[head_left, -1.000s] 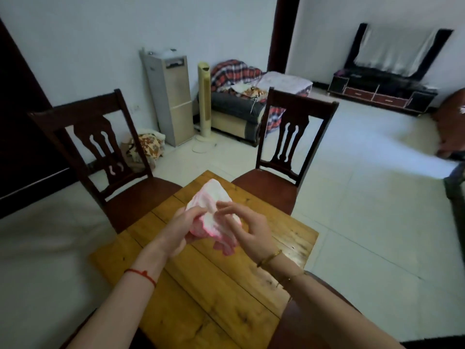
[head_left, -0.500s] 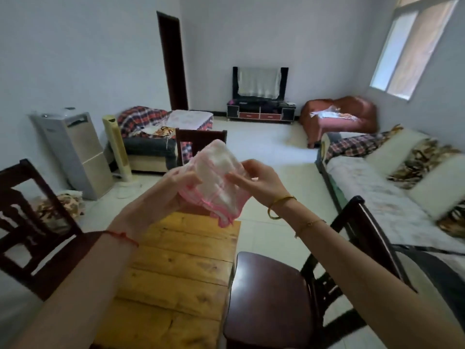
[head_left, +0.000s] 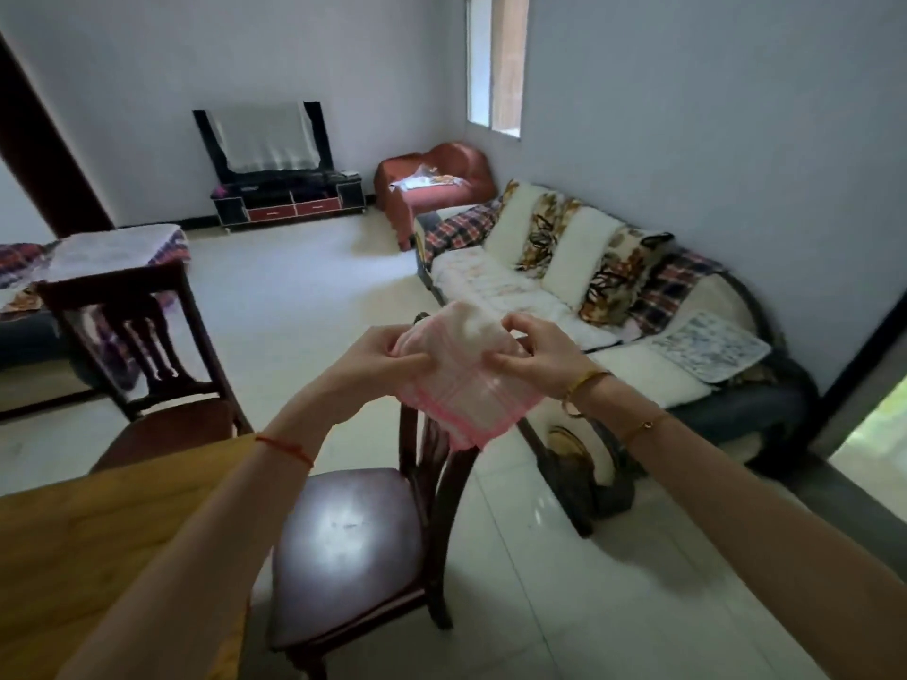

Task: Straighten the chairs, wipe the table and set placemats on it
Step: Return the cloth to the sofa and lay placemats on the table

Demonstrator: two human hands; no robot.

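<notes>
A pink and white checked cloth (head_left: 464, 380) hangs in the air in front of me, pinched on both sides. My left hand (head_left: 378, 358) grips its left edge and my right hand (head_left: 532, 350) grips its right edge. Below the cloth stands a dark wooden chair (head_left: 348, 547) with a glossy seat, at the right side of the wooden table (head_left: 98, 542). A second dark chair (head_left: 132, 336) stands at the table's far end, its back towards the room.
A long sofa (head_left: 613, 326) with patterned cushions runs along the right wall. A dark bag (head_left: 584, 478) sits on the tiled floor beside the near chair. A red armchair (head_left: 432, 184) and a TV stand (head_left: 289, 203) are at the far wall.
The view has swung to the right, from the table and its two far chairs to the near chair and sofa. Both hands have kept hold of the cloth and spread it wider.
</notes>
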